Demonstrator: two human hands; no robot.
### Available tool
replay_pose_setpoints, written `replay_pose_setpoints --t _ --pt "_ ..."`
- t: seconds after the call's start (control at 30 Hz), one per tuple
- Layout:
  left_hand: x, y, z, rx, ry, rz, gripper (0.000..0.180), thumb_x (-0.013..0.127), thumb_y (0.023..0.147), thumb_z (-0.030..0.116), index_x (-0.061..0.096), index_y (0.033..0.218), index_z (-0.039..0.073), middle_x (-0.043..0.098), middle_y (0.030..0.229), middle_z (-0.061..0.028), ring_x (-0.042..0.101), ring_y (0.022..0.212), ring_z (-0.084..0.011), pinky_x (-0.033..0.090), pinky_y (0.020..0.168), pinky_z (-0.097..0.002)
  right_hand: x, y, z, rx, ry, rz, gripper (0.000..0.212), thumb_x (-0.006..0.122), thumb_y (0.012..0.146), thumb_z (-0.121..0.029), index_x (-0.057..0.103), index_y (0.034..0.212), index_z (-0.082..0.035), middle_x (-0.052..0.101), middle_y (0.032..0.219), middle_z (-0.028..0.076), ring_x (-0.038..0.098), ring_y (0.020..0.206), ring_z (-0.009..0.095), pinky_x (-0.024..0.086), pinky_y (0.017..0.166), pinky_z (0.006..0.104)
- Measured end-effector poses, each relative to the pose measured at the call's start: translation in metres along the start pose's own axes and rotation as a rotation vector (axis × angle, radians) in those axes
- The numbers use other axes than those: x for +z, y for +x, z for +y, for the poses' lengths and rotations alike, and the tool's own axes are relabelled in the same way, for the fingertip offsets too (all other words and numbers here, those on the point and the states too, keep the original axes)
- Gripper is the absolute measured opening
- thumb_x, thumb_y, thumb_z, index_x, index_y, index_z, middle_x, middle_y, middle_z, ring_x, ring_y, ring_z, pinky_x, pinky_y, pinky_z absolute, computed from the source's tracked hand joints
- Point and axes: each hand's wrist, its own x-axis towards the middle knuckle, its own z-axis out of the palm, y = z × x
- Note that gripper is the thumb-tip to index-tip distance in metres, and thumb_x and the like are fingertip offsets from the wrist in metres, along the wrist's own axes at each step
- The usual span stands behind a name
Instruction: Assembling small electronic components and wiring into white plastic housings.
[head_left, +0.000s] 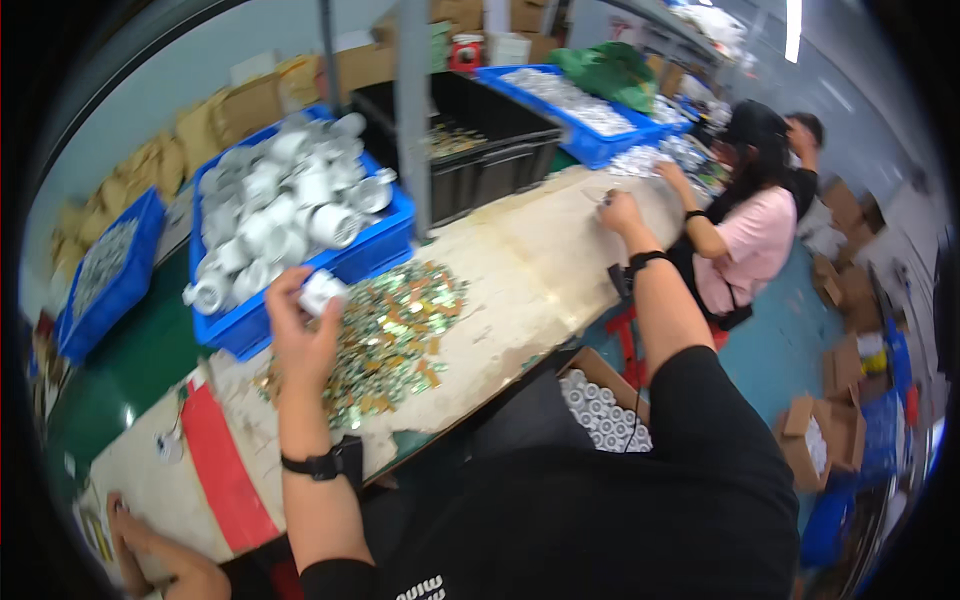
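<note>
My left hand [303, 345] is closed around a white plastic lamp housing [323, 292], held up between thumb and fingers. It is just above a spread heap of small green and yellow circuit boards [390, 335] on the workbench. Behind that hand stands a blue crate [355, 262] piled with similar white housings [290, 200]. Stretched out over the far right part of the bench, my right hand [622, 212] has its fingers pinched together. Whatever may be between its fingertips is too small and blurred to name.
A black crate [490, 185] stands behind a grey post [412, 130]. A person in a pink shirt [755, 235] works at the bench on the right. A cardboard box of round white parts [590, 370] sits below the bench edge. Another person's hand [120, 515] rests near a red strip [225, 465].
</note>
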Motion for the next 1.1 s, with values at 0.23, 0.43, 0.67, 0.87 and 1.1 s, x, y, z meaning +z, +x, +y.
replay_pose_setpoints --t 0.23,0.43,0.67,0.87,1.1 --pt "-0.01 -0.012 0.014 0.038 -0.275 -0.133 0.041 0.074 0.087 -0.003 0.06 0.125 0.004 0.057 0.132 -0.0094 0.061 0.119 -0.0191 0.053 0.1 -0.0339 -0.017 -0.137 -0.253 -0.596 1.412 -0.565 0.047 0.077 0.083 0.002 0.062 0.127 -0.004 0.068 0.116 0.005 0.067 0.107 0.017 0.057 0.088 0.0333" --pt "-0.008 -0.02 0.015 -0.047 -0.211 -0.165 0.038 0.071 0.091 0.0 0.06 0.127 0.005 0.058 0.131 -0.0065 0.062 0.118 -0.0178 0.055 0.097 -0.0321 -0.039 -0.232 -0.366 -0.843 1.45 -0.725 0.05 0.079 0.087 -0.002 0.062 0.135 -0.001 0.062 0.133 0.01 0.062 0.121 0.02 0.053 0.101 0.0362" --pt "-0.011 -0.013 0.023 -0.133 -0.215 -0.273 0.04 0.072 0.093 0.003 0.058 0.13 0.003 0.056 0.138 -0.0096 0.057 0.126 -0.0209 0.047 0.108 -0.0362 -0.004 -0.235 -0.361 -0.833 1.492 -0.608 0.053 0.082 0.084 0.001 0.068 0.135 0.0 0.064 0.132 0.012 0.064 0.113 0.02 0.053 0.096 0.0331" --pt "0.001 -0.018 0.02 -0.092 -0.186 -0.264 0.043 0.076 0.093 0.007 0.057 0.132 0.005 0.053 0.141 -0.0081 0.056 0.128 -0.021 0.051 0.107 -0.0362 0.001 -0.231 -0.362 -0.932 1.529 -0.476 0.051 0.086 0.082 -0.009 0.072 0.131 -0.006 0.07 0.124 0.008 0.063 0.094 0.015 0.052 0.083 0.0294" --pt "0.001 -0.019 0.017 -0.119 -0.278 -0.23 0.039 0.072 0.091 -0.002 0.059 0.127 0.004 0.053 0.142 -0.0083 0.06 0.126 -0.0215 0.061 0.095 -0.0348 -0.007 -0.235 -0.36 -0.947 1.444 -0.474 0.051 0.084 0.086 -0.011 0.07 0.135 -0.003 0.068 0.127 0.012 0.063 0.109 0.02 0.051 0.091 0.032"
